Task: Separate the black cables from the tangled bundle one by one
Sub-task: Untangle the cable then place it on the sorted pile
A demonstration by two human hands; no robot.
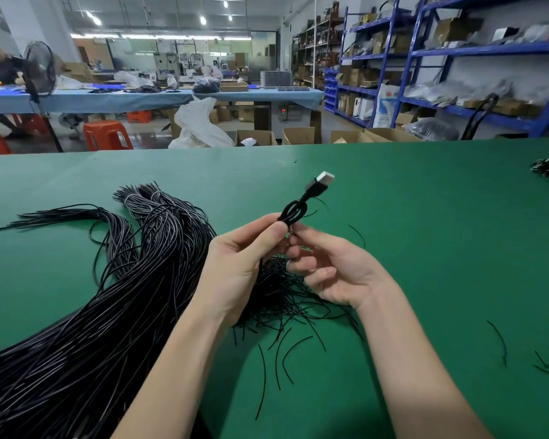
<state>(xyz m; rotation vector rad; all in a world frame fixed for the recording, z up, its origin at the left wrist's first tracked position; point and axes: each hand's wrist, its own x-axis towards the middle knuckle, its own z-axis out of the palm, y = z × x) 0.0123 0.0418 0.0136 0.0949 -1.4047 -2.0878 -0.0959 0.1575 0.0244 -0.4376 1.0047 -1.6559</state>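
green bench spanning the lower view, with a workshop of blue shelving and a blue-covered table behind it. tangled bundle of black cables lying on the bench at left, running from the near left corner to frayed ends at mid-left. pile of short black strands on the bench just beneath both hands, with loose strands scattered to the near right. left hand raised above the pile, thumb and curled fingers pinching a single black cable just below a small loop; the cable runs down past the palm toward the pile. right hand beside it, palm turned toward the camera, fingers half curled, forefinger and thumb tips meeting at the cable just under the left-hand pinch; whether they actually clamp it cannot be told. usb plug with a silver end, standing up and to the right above the loop, clear of both hands.
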